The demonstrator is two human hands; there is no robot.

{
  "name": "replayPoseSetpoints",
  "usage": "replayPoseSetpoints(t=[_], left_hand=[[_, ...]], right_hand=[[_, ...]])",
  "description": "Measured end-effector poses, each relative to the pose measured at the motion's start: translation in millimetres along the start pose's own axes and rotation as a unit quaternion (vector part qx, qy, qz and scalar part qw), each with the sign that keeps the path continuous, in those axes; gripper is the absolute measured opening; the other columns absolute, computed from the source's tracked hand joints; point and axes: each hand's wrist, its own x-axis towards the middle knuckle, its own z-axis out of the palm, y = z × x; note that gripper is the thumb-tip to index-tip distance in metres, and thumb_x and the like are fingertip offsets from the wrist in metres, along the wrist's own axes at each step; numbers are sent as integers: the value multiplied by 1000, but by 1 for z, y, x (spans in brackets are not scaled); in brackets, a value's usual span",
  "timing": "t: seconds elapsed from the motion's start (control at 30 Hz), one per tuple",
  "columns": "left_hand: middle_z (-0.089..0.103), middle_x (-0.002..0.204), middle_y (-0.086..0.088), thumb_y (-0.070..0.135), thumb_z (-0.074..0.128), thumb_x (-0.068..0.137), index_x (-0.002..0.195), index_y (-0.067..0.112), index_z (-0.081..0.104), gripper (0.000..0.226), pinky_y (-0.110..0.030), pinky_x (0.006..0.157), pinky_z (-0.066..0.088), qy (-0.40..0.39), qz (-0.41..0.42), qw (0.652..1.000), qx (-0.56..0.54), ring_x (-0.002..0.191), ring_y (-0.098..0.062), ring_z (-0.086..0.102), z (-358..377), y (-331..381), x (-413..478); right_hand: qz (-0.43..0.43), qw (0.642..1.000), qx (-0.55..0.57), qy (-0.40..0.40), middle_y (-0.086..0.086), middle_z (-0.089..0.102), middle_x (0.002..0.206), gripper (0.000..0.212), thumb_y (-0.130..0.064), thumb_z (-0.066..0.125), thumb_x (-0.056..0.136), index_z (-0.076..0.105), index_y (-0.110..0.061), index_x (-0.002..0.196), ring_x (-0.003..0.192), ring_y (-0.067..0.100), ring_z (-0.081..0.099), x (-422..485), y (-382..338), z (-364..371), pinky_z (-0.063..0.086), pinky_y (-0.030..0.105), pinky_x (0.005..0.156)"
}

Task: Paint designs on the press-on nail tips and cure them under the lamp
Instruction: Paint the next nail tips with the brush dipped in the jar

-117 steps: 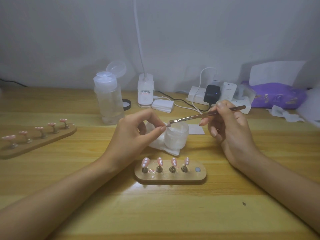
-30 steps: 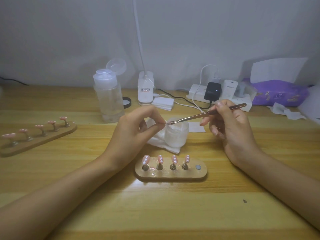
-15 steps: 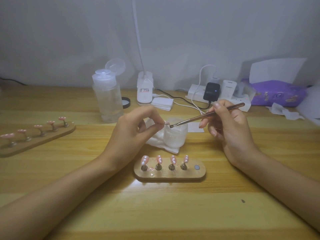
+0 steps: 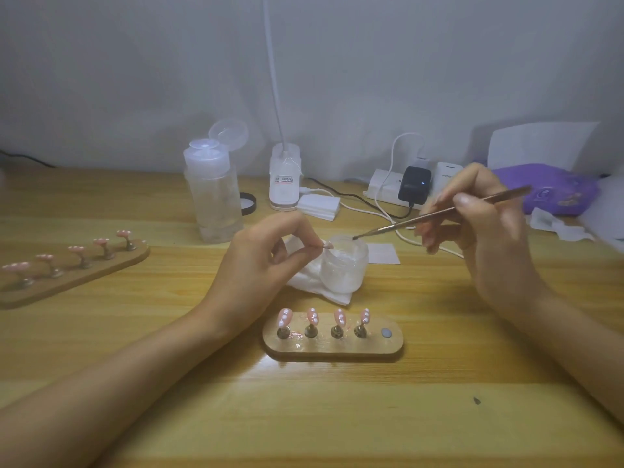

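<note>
Table (image 4: pixel 304 417): pale wood, carrying everything below.
Left arm: forearm comes in from the lower left, rising diagonally toward the middle of the table.
Right arm: forearm comes in from the lower right, wrist lifted off the wood.
Left hand (image 4: pixel 266 261): back toward the camera, fingers curled, thumb and forefinger pinched together on a nail tip.
Right hand (image 4: pixel 483 238): raised, fingers bent round a brush in a pen grip; well apart from the left hand.
Long stand (image 4: pixel 77 275): far left, five pink tips on posts.
Bottle (image 4: pixel 212 194): clear, flip cap open, behind the left hand.
Short stand (image 4: pixel 337 354): near centre, between the two wrists, with four painted tips (image 4: pixel 312 315) upright.
Jar (image 4: pixel 344 263): open, whitish, standing on a crumpled tissue (image 4: pixel 304 282).
Brush (image 4: pixel 439 212): slanted down to the left, bristles at the jar's mouth; contact cannot be judged.
Nail tip (image 4: pixel 328 245): at the left fingertips, just beside the jar's rim, clear of the bristles.
</note>
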Motion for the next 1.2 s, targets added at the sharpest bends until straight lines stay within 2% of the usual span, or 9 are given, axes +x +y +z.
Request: replayPoseSetpoints(t=[0.13,0.4,0.57,0.7,0.83,0.93,1.0,1.07,1.2], left_hand=[[66,90,11,15,73,89,83,19,66,10,-16,60,38,-3,2,1000,-4,56,-11,42,0,0,0],[67,90,9,13,72,89,83,19,66,10,-15,60,37,-6,5,1000,-6,55,-14,41,0,1,0],[68,90,9,12,73,89,82,20,66,12,-13,60,35,-6,5,1000,-1,55,-10,41,0,0,1],[71,89,13,14,73,88,83,20,69,10,-11,59,36,-1,-11,1000,-29,56,-6,45,-1,-1,2],[75,91,2,26,70,84,88,18,70,9,-23,63,47,21,-43,986,-160,70,-6,62,-5,3,4],[77,90,-7,19,69,83,89,11,59,14,-12,57,46,17,-62,961,-268,69,-4,68,-7,6,4],[78,90,-10,18,69,84,87,13,51,19,-11,47,38,-1,-75,950,-303,55,-1,61,-8,6,4],[77,91,-14,17,68,85,85,13,47,21,-13,45,35,-25,-77,943,-323,52,-1,59,-8,7,4],[76,81,-4,16,68,83,84,11,45,24,-15,45,37,-61,-71,937,-337,51,1,56,-9,9,4]], right_hand=[[-43,998,-29,-32,5,64,68,21,-13,44,84,62,-20,76,56,27,59,-7,1,2,49,28,50],[-18,1000,-8,24,4,60,59,29,0,36,81,57,-14,67,49,23,54,-1,3,-10,40,20,43],[59,992,52,100,-1,58,58,32,-14,41,94,62,-27,73,49,15,53,1,4,-2,37,17,42],[99,983,93,122,0,65,65,23,-33,50,100,63,-23,84,54,9,53,-3,7,7,40,17,46],[55,994,65,65,0,72,94,18,-30,50,96,66,-23,102,72,10,58,-7,-2,14,47,19,53],[28,999,-20,-5,2,74,107,21,-28,49,101,65,-24,114,84,14,61,-10,-17,28,52,24,55],[16,993,-106,-53,-1,74,109,13,-17,56,101,64,-22,109,87,13,61,-12,-24,38,48,23,54],[20,986,-148,-76,-5,73,109,19,-7,65,94,60,-23,104,81,9,57,-13,-24,46,44,21,55],[46,992,-84,-83,0,67,110,35,-7,76,85,51,-26,100,92,15,67,-15,-20,68,54,23,69]])
